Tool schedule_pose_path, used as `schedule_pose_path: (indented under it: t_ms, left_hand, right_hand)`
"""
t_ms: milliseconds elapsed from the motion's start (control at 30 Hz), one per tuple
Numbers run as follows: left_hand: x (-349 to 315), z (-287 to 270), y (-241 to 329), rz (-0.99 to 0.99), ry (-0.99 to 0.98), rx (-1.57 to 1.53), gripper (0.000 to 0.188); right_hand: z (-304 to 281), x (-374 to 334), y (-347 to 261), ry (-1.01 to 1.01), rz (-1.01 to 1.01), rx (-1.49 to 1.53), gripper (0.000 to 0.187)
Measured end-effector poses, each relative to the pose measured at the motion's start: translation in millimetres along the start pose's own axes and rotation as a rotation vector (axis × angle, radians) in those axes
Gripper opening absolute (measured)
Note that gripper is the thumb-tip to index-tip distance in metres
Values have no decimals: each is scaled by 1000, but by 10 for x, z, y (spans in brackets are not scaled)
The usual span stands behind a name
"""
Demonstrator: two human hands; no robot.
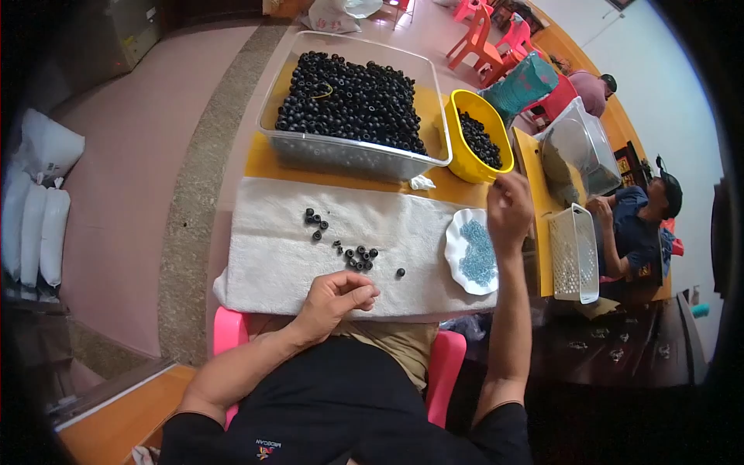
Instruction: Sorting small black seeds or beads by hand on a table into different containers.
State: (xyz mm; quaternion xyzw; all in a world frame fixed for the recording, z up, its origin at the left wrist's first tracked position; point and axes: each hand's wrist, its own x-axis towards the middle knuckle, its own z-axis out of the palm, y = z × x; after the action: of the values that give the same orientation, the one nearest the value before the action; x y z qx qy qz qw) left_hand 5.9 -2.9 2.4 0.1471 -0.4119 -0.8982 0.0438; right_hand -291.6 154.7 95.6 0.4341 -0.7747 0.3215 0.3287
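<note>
My left hand (335, 304) is at the near edge of a white towel (267, 263), its thumb and fingers pressed together. Whatever it pinches, if anything, is too small to make out. Just beyond it lies a loose cluster of black ring-like pieces (363, 255), with a single black piece (401, 273) to the right. Another small group of black pieces (316, 219) rests farther up the towel. Raised between a yellow tub (463, 169) and a white scalloped dish (457, 277), my right hand (511, 209) has its fingers curled closed. Small pale blue beads (477, 252) fill much of the dish.
A large clear plastic box (349, 159) full of black pieces stands at the back; the yellow tub holds more. White crumpled tissue (421, 183) lies beside it. A white perforated basket (573, 256) and a seated person (643, 225) are at the right. White sacks (35, 225) stand far left.
</note>
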Motion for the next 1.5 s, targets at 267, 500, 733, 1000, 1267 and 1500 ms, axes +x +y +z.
schedule_pose_path:
  t_ms: [267, 500, 733, 1000, 1267, 1500]
  left_hand:
    - [20, -20, 15, 42, -10, 104, 17]
    - [-8, 6, -35, 120, -15, 330, 17]
    - [-87, 86, 13, 224, -130, 444, 9]
    - [-91, 86, 96, 284, -107, 499, 8]
    - [-79, 60, 49, 287, -45, 483, 9]
    - [-54, 10, -22, 285, 189, 404, 16]
  right_hand:
    - [167, 178, -38, -97, -84, -108, 26]
    - [387, -497, -1271, -628, -49, 407, 26]
    - [641, -490, -1506, -812, -117, 295, 26]
    - [630, -519, -1546, -941, -140, 106, 26]
    - [658, -615, -1484, -841, -100, 161, 18]
    - [439, -660, -1404, -585, 54, 452, 28]
